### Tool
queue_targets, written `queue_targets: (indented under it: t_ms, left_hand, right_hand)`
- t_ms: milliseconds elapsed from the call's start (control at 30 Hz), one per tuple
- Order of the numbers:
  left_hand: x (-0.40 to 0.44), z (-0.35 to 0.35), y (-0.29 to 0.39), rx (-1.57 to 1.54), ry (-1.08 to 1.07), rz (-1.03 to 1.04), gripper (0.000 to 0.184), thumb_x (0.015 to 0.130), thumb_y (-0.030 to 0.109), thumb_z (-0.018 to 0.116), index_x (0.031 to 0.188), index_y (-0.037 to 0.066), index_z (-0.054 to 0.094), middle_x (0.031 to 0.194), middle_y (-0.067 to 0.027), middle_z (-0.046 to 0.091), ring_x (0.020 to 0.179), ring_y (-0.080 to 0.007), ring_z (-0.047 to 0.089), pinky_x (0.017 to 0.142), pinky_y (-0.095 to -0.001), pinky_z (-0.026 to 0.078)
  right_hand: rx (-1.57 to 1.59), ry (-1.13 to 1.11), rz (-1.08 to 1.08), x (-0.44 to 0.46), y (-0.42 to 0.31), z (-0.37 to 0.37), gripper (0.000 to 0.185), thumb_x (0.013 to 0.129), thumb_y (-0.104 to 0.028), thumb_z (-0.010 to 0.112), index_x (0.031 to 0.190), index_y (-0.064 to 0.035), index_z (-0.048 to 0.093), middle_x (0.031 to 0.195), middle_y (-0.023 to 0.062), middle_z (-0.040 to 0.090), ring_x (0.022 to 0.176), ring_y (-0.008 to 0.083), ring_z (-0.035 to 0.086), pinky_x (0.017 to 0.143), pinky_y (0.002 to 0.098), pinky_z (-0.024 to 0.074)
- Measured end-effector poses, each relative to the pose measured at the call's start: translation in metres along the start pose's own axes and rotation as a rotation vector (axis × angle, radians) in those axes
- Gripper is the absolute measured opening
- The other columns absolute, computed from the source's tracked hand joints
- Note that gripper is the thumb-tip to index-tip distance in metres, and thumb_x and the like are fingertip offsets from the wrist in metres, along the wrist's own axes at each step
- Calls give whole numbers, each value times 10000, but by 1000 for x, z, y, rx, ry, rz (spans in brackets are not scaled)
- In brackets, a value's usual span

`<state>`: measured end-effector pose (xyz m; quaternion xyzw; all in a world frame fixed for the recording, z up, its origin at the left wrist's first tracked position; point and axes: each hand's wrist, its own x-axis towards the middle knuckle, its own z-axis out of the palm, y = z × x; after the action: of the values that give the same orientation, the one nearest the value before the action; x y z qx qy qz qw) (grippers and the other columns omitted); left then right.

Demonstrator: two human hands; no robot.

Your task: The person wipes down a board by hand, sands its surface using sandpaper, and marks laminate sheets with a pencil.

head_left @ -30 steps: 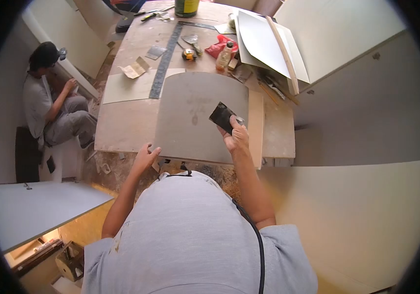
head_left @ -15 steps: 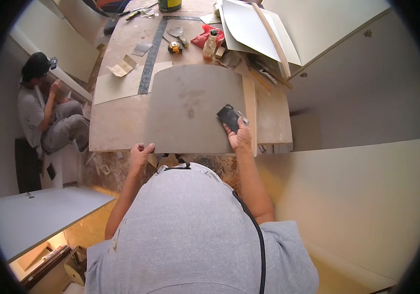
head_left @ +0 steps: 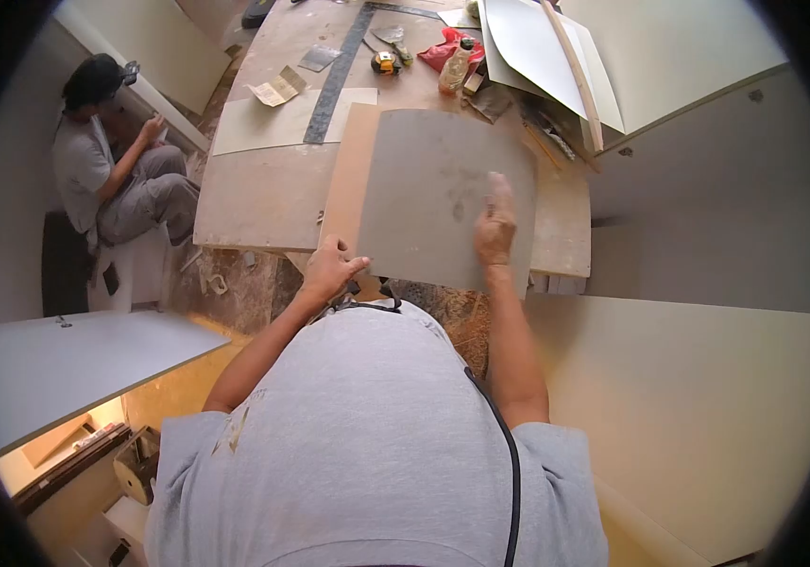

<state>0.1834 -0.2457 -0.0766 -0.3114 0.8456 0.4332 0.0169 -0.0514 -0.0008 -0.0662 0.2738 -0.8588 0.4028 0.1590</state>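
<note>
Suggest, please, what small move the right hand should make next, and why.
Probably the right hand should sweep lightly left over the dark smudges on the grey panel: they lie just left of that hand, and the left hand is at the panel's near-left corner, where it could steady it. Blur hides whether the right hand touches.

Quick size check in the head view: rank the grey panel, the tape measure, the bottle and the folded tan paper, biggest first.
1. Grey panel, by far
2. Bottle and folded tan paper: too alike to rank
3. Tape measure
</note>
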Motion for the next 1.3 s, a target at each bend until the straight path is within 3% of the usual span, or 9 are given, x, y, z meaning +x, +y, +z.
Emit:
queue_targets:
  t_ms: [167,233,333,567,767,933,1033,1167,1300]
  left_hand:
    - [5,-16,34,229,91,421,812,844,448,816,1453,1,519,1385,-296,582,1293,-433,574,1053,-497,474]
    - [18,-12,47,513,-43,716,977,808,490,834,1566,39,416,1652,-294,295,1542,-408,306,1224,-496,319]
    - [20,-9,60,633,-347,490,1032,801,500,836,1618,87,359,1698,-278,199,1574,-434,217,1261,-499,263]
    - [-2,12,-38,574,-123,707,788,839,375,801,1508,75,511,1655,-228,339,1539,-401,316,1244,-510,304]
    - [-7,29,-36,521,-10,606,699,845,337,771,1468,107,553,1619,-194,408,1518,-383,362,1227,-520,330]
    - [-13,33,-28,508,19,559,675,854,328,764,1466,130,560,1631,-172,404,1516,-372,369,1228,-520,328]
    - [-11,32,-29,495,23,538,640,869,319,752,1458,143,574,1639,-157,401,1515,-357,376,1228,-521,328]
    - [-16,37,-28,549,32,517,659,878,336,761,1477,152,555,1655,-143,382,1535,-346,348,1238,-508,311]
    - [-17,30,-19,555,8,494,632,904,333,734,1480,145,553,1657,-143,378,1538,-346,343,1241,-518,302]
  right_hand:
    - [-322,-341,-78,-49,-9,65,612,970,-170,552,1568,-79,456,1633,207,394,1535,414,315,1265,577,201]
    - [-311,-440,-104,-64,-18,70,615,986,-213,530,1581,-87,439,1659,203,355,1553,409,282,1267,607,162]
    - [-287,-523,-159,-61,-22,70,603,1004,-236,508,1585,-92,432,1670,203,332,1561,416,259,1265,620,157]
    - [-359,-468,45,63,28,94,508,1080,-276,421,1536,-60,484,1664,211,334,1543,423,288,1236,638,203]
    - [-167,-676,-604,12,-43,165,540,997,-245,516,1508,-72,489,1623,209,403,1508,429,347,1227,637,227]
    - [-368,-532,142,111,14,155,593,1037,-309,462,1590,-103,403,1672,179,349,1554,395,286,1245,617,211]
    - [-548,-428,273,114,10,164,582,1054,-322,434,1592,-102,403,1693,166,313,1576,388,241,1259,607,191]
    - [-333,-601,-458,76,-22,231,593,1068,-350,426,1608,-108,390,1701,146,301,1568,370,259,1238,641,182]
    - [-225,-659,-435,116,-8,211,587,1068,-339,427,1603,-100,399,1705,146,296,1576,370,247,1245,629,167]
